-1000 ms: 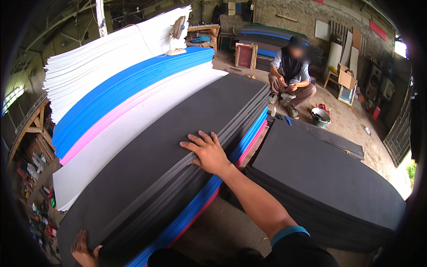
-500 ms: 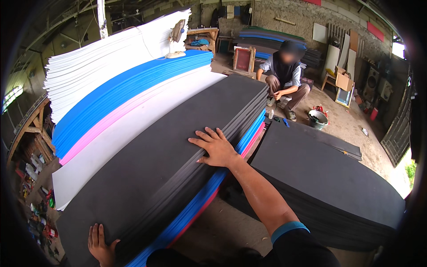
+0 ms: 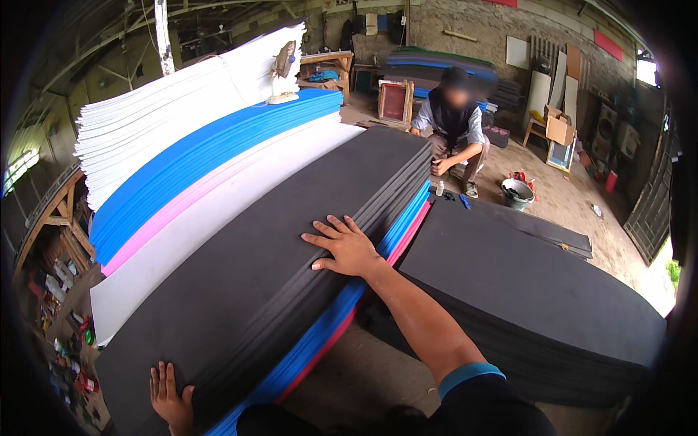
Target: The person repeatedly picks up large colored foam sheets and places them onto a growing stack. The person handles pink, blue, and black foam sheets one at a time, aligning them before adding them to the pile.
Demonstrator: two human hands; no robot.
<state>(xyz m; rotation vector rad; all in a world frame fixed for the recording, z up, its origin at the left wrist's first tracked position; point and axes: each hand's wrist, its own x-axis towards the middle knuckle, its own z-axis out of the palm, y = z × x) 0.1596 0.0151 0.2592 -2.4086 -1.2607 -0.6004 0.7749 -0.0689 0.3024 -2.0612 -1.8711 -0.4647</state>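
A tall stack of long black foam sheets (image 3: pixel 240 240) runs diagonally in front of me, with blue sheets (image 3: pixel 309 338) and a thin red layer beneath it. My right hand (image 3: pixel 345 248) lies flat near the stack's right edge, fingers spread over the top sheet. At the near left corner, my left hand (image 3: pixel 171 398) rests on the same top sheet with its fingers stretched out. Neither hand grips anything. Directly behind are a white sheet (image 3: pixel 145 280), pink sheets (image 3: pixel 189 221) and blue sheets (image 3: pixel 218 156).
A second black stack (image 3: pixel 531 280) stands at the right. White sheets (image 3: pixel 167 116) rise at the back left, with a fan (image 3: pixel 283 65) near them. Beyond the far end a person (image 3: pixel 454 127) squats. A bucket (image 3: pixel 518 195) and a clear bottle (image 3: pixel 440 188) are nearby.
My view has shifted slightly. Both hands stay flat on the top black sheet. The squatting person has leaned toward the stack, one hand now at its far end.
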